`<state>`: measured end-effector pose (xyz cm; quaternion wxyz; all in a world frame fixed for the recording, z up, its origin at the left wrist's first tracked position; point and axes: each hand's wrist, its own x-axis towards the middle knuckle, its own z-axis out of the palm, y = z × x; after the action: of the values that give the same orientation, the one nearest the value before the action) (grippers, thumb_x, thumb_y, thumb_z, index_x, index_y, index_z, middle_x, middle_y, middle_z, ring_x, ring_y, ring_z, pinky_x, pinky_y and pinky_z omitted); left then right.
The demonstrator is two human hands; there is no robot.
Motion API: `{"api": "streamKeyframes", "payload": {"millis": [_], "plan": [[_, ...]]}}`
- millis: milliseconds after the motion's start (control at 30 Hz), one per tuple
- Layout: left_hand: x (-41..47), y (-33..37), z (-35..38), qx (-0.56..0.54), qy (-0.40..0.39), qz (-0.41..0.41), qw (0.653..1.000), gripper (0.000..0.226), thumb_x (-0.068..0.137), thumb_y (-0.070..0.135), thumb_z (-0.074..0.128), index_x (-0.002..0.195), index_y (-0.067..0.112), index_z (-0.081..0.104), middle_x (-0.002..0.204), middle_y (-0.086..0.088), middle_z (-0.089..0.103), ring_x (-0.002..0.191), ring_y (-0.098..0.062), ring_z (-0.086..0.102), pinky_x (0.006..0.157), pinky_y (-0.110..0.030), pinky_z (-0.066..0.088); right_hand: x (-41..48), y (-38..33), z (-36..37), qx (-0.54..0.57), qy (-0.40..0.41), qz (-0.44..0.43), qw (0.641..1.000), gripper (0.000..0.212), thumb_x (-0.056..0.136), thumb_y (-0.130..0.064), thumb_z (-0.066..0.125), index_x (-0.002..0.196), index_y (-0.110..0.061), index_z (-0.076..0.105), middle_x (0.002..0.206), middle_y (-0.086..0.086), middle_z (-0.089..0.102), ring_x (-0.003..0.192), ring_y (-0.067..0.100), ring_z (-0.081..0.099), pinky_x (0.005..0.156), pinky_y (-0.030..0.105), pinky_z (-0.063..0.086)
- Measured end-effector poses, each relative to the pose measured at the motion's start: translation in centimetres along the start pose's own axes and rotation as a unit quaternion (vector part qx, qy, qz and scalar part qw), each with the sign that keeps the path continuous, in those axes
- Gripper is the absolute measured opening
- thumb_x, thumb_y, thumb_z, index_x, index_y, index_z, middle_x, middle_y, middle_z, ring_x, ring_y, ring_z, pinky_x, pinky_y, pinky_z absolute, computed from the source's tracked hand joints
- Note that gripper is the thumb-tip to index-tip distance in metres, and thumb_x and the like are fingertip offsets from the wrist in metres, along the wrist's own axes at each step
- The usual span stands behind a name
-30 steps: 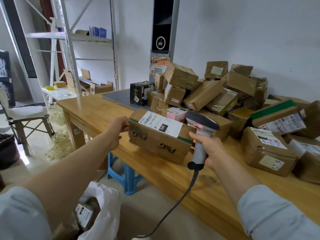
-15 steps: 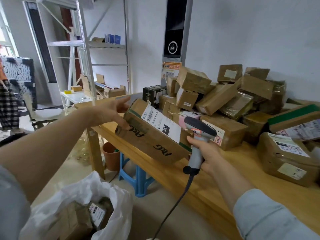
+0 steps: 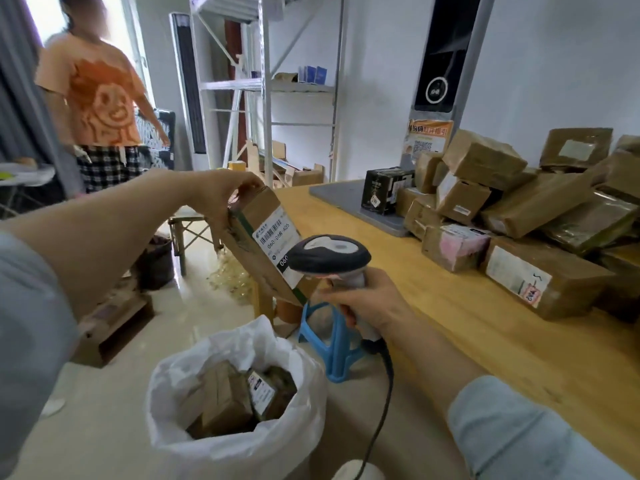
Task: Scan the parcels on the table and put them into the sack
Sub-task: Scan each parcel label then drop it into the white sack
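Observation:
My left hand [image 3: 221, 192] grips the top end of a long cardboard parcel [image 3: 256, 244] with a white barcode label. The parcel hangs tilted in the air, off the table's left end and above the white sack [image 3: 239, 441]. My right hand [image 3: 367, 303] holds a grey handheld scanner [image 3: 329, 258] by its handle, its head just right of the parcel's lower end. The sack stands open on the floor with several brown parcels inside. A pile of brown parcels [image 3: 540, 209] lies at the back right of the wooden table [image 3: 485, 334].
A person in an orange shirt [image 3: 100, 109] stands at the far left. A blue plastic stool [image 3: 329, 344] sits under the table's edge. Metal shelving [image 3: 266, 98] rises behind. A black box [image 3: 384, 190] rests on a grey tray [image 3: 343, 199]. The scanner's cable [image 3: 384, 403] hangs down.
My left hand has lifted the long parcel off the table and swung it left, tilted steeply over the sack. The view turned left; the scanner stayed beside the parcel.

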<state>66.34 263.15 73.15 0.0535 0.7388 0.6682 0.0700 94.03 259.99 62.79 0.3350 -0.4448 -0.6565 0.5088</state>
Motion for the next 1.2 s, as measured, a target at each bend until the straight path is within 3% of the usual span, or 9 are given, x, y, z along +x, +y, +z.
{"api": "streamKeyframes", "payload": {"millis": [200,400,700,900,1000,1100,1200], "plan": [[-1.5,-2.5,0.5,0.050,0.014,-0.011,0.999,0.100,0.059,0.009,0.090,0.143,0.016,0.036,0.133,-0.004,0.052,0.119,-0.022,0.048,0.091,-0.025,0.031,0.3,-0.6,3.3,-0.048,-0.012,-0.028,0.998,0.020,0.078,-0.005,0.073,0.089,-0.018,0.063,0.069,-0.001,0.063,0.044,0.000,0.054,0.046,0.015,0.045],[-1.7,-3.8,1.1,0.041,-0.005,-0.026,0.999,0.099,0.060,0.006,0.088,0.143,0.017,0.034,0.133,-0.006,0.051,0.122,-0.025,0.047,0.099,-0.034,0.036,0.7,-0.5,4.2,-0.075,-0.002,-0.054,0.996,0.025,0.079,-0.007,0.073,0.085,-0.027,0.058,0.077,-0.006,0.063,0.053,0.003,0.060,0.047,0.011,0.044],[-0.8,-4.4,1.9,0.048,-0.006,-0.028,0.998,0.100,0.060,0.009,0.089,0.144,0.019,0.034,0.135,-0.004,0.050,0.125,-0.026,0.046,0.103,-0.040,0.037,1.2,0.5,4.3,-0.106,0.002,-0.079,0.991,0.023,0.078,-0.013,0.075,0.082,-0.028,0.059,0.079,-0.007,0.064,0.073,0.013,0.062,0.072,0.029,0.057],[-0.5,-4.8,3.0,0.050,-0.027,-0.046,0.997,0.097,0.061,0.005,0.087,0.142,0.019,0.035,0.133,-0.005,0.051,0.124,-0.026,0.047,0.104,-0.042,0.039,1.7,1.0,4.3,-0.103,-0.002,-0.072,0.992,0.023,0.077,-0.012,0.075,0.082,-0.027,0.059,0.076,-0.005,0.064,0.068,0.011,0.061,0.067,0.027,0.055],[-0.5,-5.0,3.8,0.039,-0.030,-0.060,0.997,0.097,0.060,0.007,0.089,0.141,0.018,0.036,0.131,-0.006,0.052,0.121,-0.026,0.049,0.103,-0.043,0.041,1.9,1.1,4.5,-0.054,-0.022,-0.057,0.997,0.025,0.076,-0.009,0.077,0.088,-0.025,0.062,0.071,-0.002,0.064,0.052,0.005,0.058,0.053,0.021,0.049],[-0.7,-5.4,6.1,0.015,-0.060,-0.125,0.990,0.092,0.061,0.009,0.087,0.138,0.019,0.037,0.126,-0.004,0.053,0.116,-0.025,0.051,0.099,-0.042,0.046,2.1,1.8,4.8,-0.014,-0.024,-0.025,0.999,0.019,0.077,-0.009,0.077,0.089,-0.016,0.064,0.056,-0.003,0.061,0.039,0.006,0.049,0.043,0.021,0.045],[-1.1,-6.5,10.2,0.018,-0.092,-0.191,0.977,0.077,0.060,0.024,0.088,0.125,0.019,0.047,0.117,-0.002,0.055,0.106,-0.024,0.053,0.093,-0.042,0.051,2.5,3.1,5.4,-0.003,-0.017,0.006,1.000,0.014,0.077,-0.008,0.077,0.084,-0.012,0.065,0.055,0.003,0.058,0.038,0.009,0.045,0.042,0.023,0.042]]}}
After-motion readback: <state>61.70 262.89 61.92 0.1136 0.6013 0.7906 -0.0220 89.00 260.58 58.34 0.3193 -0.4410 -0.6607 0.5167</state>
